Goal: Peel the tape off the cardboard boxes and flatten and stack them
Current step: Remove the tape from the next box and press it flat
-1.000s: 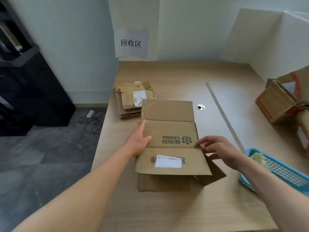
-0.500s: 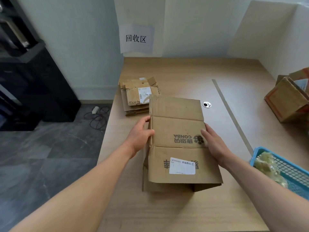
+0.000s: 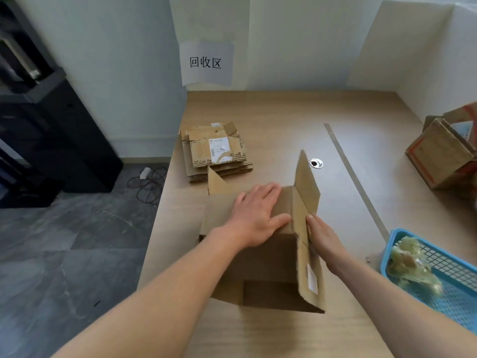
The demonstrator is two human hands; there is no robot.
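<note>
A brown cardboard box [image 3: 268, 264] lies half collapsed on the wooden table [image 3: 284, 117], its labelled panel tilted up on edge at the right. My left hand [image 3: 258, 213] presses flat on the box's top panel with straight fingers. My right hand [image 3: 322, 236] lies flat against the outer face of the upright panel. Behind the box, near the table's left edge, sits a stack of flattened boxes [image 3: 214, 151] with a white label on top.
A blue mesh basket [image 3: 438, 275] with crumpled tape stands at the right front. An opened box with red trim [image 3: 444, 156] sits at the far right. A cable hole [image 3: 316, 163] lies mid-table. A paper sign [image 3: 205, 62] hangs on the wall. The floor drops off left.
The box, lying flat with its printed face up, has been turned so that face stands on edge. My left hand moved from the box's left edge onto its top.
</note>
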